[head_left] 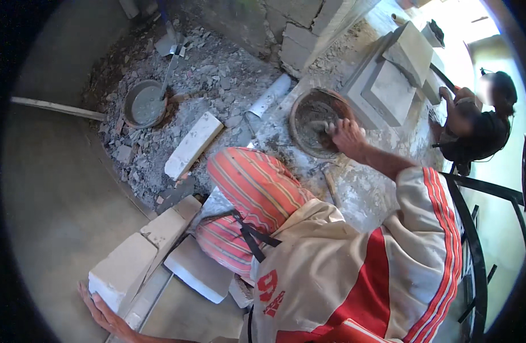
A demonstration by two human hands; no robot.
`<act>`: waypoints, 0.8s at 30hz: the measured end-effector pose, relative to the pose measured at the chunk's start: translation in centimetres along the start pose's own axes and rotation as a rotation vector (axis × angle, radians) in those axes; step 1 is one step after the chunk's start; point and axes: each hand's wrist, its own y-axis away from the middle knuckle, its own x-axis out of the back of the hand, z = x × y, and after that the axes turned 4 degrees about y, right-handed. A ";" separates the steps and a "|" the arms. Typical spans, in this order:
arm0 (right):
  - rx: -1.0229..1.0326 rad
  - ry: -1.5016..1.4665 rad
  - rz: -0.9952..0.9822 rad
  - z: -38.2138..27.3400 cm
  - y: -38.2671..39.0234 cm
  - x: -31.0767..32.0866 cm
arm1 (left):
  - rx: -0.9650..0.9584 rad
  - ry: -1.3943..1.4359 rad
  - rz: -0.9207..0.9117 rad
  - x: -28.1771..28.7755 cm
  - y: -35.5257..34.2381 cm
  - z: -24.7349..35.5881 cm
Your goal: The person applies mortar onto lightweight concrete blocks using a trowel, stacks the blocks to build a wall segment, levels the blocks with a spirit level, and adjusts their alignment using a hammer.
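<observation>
My right hand (350, 137) reaches into a round bowl (295, 134) of grey mortar. Its fingers are curled round what looks like a small trowel (318, 127), the end of which dips into the mortar. At the lower left, my left hand (103, 313) lies with stretched fingers against the end of a pale block (126, 266). That block stands in a row with another pale block (170, 223) touching it. A further white block (200, 270) leans beside my striped trouser leg. On the floor below the bowl lies a tool with a wooden handle (331, 186).
Rubble (217, 74) covers the floor ahead. On it are a second bowl (127, 103) with grey liquid, a long white block (194, 146) and a pale tube (270, 96). Large blocks (388, 91) are stacked at right, near another person (480, 123). A black metal frame (474, 251) stands behind my right arm.
</observation>
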 end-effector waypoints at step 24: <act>-0.299 -0.648 -0.121 0.8 -1.5 -2.4 | 0.095 -0.110 0.485 -2.0 2.5 1.6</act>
